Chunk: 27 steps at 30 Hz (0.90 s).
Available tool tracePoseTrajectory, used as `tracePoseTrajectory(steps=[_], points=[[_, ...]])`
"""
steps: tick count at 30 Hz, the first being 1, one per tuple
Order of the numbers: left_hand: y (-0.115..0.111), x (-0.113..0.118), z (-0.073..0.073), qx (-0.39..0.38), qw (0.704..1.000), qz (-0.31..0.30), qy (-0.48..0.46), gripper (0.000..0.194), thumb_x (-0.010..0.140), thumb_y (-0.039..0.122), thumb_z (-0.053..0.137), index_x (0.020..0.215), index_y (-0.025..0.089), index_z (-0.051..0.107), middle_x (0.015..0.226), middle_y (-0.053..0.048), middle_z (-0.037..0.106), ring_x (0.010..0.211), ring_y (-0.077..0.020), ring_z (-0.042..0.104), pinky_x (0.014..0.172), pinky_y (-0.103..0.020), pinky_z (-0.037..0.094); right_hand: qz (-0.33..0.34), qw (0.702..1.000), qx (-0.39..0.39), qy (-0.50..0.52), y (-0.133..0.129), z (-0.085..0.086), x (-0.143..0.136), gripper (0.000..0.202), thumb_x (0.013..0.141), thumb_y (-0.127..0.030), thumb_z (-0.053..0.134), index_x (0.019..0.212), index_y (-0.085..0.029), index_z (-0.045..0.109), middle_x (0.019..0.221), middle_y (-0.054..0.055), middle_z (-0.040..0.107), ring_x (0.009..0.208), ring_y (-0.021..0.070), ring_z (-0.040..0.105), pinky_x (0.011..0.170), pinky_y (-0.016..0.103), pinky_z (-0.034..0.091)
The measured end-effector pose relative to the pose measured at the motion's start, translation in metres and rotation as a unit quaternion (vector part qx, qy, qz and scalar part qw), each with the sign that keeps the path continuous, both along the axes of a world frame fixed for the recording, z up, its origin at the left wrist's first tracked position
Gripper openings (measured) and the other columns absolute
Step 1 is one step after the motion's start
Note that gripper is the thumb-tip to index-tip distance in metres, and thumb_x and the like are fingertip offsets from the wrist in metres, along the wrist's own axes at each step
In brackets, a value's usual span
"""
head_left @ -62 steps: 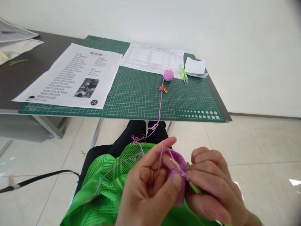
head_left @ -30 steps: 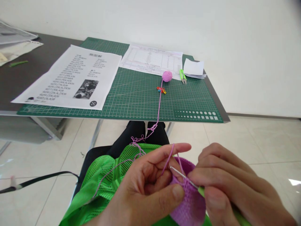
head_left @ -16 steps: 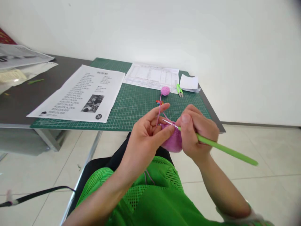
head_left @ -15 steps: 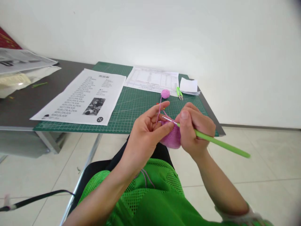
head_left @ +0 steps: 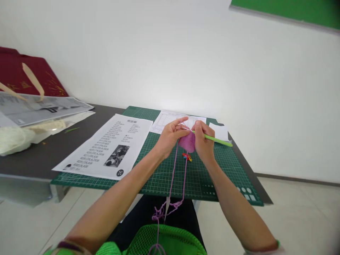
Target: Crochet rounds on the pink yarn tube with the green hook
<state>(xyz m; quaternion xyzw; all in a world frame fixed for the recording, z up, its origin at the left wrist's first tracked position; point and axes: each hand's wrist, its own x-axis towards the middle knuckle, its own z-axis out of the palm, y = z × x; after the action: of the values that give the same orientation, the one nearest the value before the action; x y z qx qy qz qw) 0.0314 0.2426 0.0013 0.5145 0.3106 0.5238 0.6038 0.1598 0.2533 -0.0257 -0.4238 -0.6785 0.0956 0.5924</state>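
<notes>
Both hands are raised over the green cutting mat. My left hand pinches the top left edge of a pink crocheted piece, its index finger stretched out with pink yarn over it. My right hand grips a crochet hook with a green handle; the hook's tip is at the top of the piece, too small to make out. Pink yarn hangs down to a loose tangle above my lap. Small coloured stitch markers show just below the piece.
A printed pattern sheet lies left of my hands. Behind them are another printed sheet and white paper slips. At the far left are a dark red bag, papers and plastic packaging.
Both hands, the pink piece and the hook have moved forward, away from my body. The view has tilted up. The hanging yarn and markers now show; the yarn ball and green snips no longer do.
</notes>
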Motion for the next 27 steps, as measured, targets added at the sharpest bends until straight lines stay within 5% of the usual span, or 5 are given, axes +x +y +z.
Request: tracePoseTrajectory(steps=[9, 13, 17, 27], points=[[-0.028, 0.003, -0.012, -0.011, 0.995, 0.101, 0.001, 0.032, 0.093, 0.029, 0.062, 0.123, 0.017, 0.058, 0.111, -0.007, 0.066, 0.085, -0.0207, 0.067, 0.072, -0.039, 0.058, -0.028, 0.986, 0.121, -0.110, -0.012, -0.004, -0.006, 0.027, 0.095, -0.035, 0.058, 0.112, -0.015, 0.060, 0.105, 0.005, 0.065, 0.085, 0.0146, 0.065, 0.074, 0.033, 0.057], [-0.042, 0.005, -0.006, -0.009, 0.991, 0.135, -0.004, 0.050, 0.083, 0.014, 0.072, 0.130, 0.024, 0.057, 0.085, 0.005, 0.064, 0.055, -0.0062, 0.044, 0.054, -0.018, 0.041, -0.076, 0.965, 0.213, -0.129, -0.023, 0.001, -0.009, 0.022, 0.096, -0.025, 0.053, 0.076, -0.015, 0.056, 0.067, -0.003, 0.053, 0.061, 0.0097, 0.051, 0.059, 0.025, 0.047], [-0.047, 0.003, 0.001, -0.044, 0.995, 0.078, -0.048, 0.052, 0.080, 0.013, 0.073, 0.129, 0.022, 0.059, 0.082, 0.005, 0.063, 0.056, -0.0050, 0.043, 0.054, -0.016, 0.039, -0.119, 0.946, 0.272, -0.131, -0.032, 0.003, -0.008, 0.030, 0.097, -0.020, 0.043, 0.066, -0.020, 0.046, 0.056, -0.001, 0.044, 0.059, 0.0142, 0.042, 0.055, 0.031, 0.036], [-0.041, -0.014, 0.014, -0.160, 0.976, -0.084, -0.119, 0.044, 0.080, 0.007, 0.070, 0.123, 0.013, 0.067, 0.077, -0.001, 0.070, 0.070, -0.0073, 0.061, 0.071, -0.014, 0.050, -0.033, 0.948, 0.288, -0.136, -0.047, 0.017, 0.004, 0.024, 0.099, -0.027, 0.045, 0.079, -0.019, 0.057, 0.061, 0.001, 0.058, 0.060, 0.0141, 0.053, 0.060, 0.033, 0.051]])
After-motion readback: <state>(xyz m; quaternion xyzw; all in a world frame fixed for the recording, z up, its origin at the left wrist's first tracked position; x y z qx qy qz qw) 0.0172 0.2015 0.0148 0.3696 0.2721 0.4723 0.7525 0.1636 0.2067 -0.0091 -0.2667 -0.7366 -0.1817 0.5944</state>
